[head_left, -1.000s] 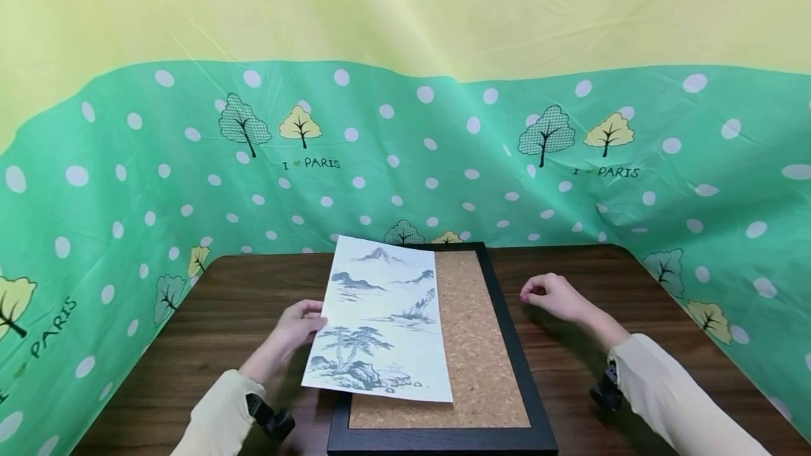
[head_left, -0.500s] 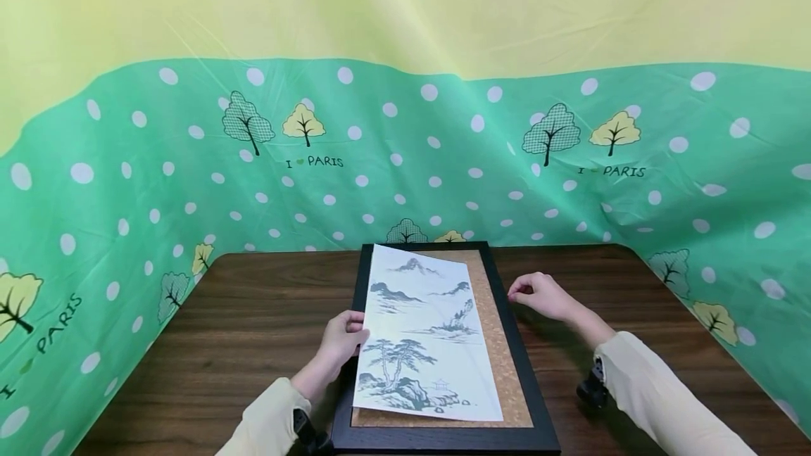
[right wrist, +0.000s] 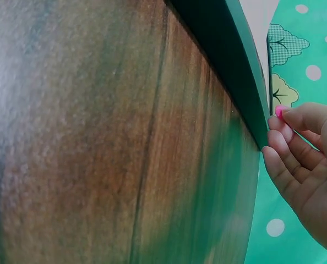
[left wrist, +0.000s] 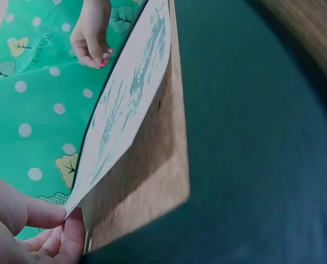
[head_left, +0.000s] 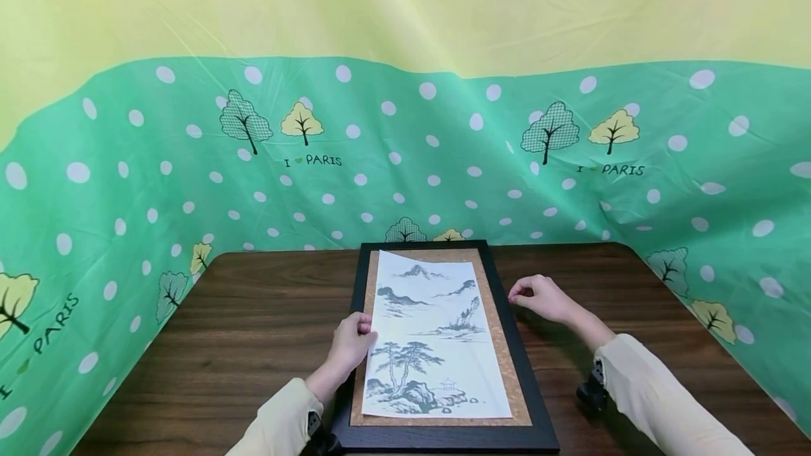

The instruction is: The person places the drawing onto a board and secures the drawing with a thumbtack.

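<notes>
A white sheet of paper (head_left: 437,343) printted with an ink landscape lies over the cork board (head_left: 516,389) in a black frame. My left hand (head_left: 353,345) pinches the sheet's left edge between thumb and fingers. In the left wrist view, that edge of the paper (left wrist: 125,104) is lifted off the cork. Beside the frame's right side, my right hand (head_left: 541,298) pinches a small pink push pin (right wrist: 279,111) between thumb and forefinger. The pin is mostly hidden by the fingertips.
The black frame (head_left: 443,438) lies on a dark wood table (head_left: 272,315). A green and yellow patterned cloth (head_left: 405,132) hangs behind the table and along its sides.
My left hand has brought the paper rightward and lower, from overhanging the frame's left side to over the cork. The right hand has shifted slightly left, towards the frame.
</notes>
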The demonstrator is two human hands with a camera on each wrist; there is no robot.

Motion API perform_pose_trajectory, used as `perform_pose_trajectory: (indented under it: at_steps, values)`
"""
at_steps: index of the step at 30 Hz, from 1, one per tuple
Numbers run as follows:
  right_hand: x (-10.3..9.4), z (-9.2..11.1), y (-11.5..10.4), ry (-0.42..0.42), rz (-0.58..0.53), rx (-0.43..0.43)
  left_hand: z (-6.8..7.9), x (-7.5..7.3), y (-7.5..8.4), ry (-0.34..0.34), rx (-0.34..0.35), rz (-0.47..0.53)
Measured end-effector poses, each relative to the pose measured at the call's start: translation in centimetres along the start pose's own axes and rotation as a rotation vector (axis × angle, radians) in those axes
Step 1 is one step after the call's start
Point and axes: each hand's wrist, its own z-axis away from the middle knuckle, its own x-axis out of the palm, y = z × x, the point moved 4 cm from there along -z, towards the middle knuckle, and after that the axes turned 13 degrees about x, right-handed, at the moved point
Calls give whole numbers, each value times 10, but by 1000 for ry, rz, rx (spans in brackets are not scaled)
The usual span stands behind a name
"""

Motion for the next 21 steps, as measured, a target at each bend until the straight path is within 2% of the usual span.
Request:
perform_pose_trajectory:
  at_steps: [6,9,17,21]
  values:
    - [-2,2,1,4,10,-3,-1,-6,-2,4,-7,70]
    - [-3,3,2,2,11,-1,-3,-11,-4,-7,17,78]
    - [-6,2,-1,-11,42,-20,-13,-34,-19,-49,165,-128]
    - [-8,0,-5,-8,49,-20,-15,-44,-27,-130,185,-159]
